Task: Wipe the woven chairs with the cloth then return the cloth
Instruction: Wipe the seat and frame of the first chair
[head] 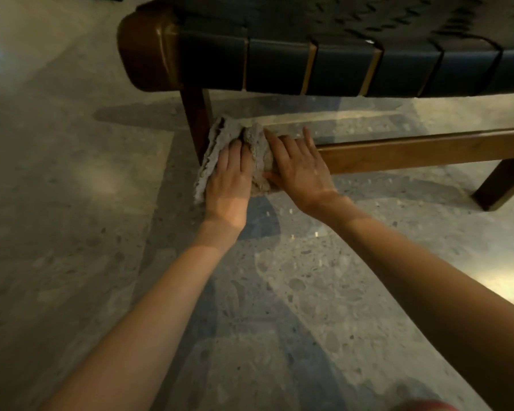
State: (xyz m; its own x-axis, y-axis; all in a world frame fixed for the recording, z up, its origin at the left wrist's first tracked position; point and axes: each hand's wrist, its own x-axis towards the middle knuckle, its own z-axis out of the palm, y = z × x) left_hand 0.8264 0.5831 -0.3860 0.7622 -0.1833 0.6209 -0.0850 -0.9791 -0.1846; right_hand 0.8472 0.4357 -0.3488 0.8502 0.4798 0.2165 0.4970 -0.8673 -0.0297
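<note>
- Woven chair (339,69): dark straps wrapped over a brown wooden frame; only the seat's front edge and the underframe are visible from above.
- Lower rail (428,149): a wooden stretcher running from the left front leg (198,120) out to the right, its long axis roughly level across the view and rising slightly rightward.
- Cloth (220,143): grey, rumpled, draped over the rail's left end where it meets the leg, with a loose edge hanging down toward the floor.
- Left hand (229,179): laid flat on the cloth, fingers straight and close together, pressing it against the joint.
- Right hand (297,164): fingers extended over the top of the rail, thumb underneath, holding the cloth's right part around the wood; how firmly cannot be told.
- Key relation: both hands sit at the rail's left end, side by side and nearly touching; the unwiped length lies to the right, so the right hand is nearer it, and a stroke would likely run rightward along the rail's axis.
- Terrazzo floor (86,232): speckled, under the chair.
</note>
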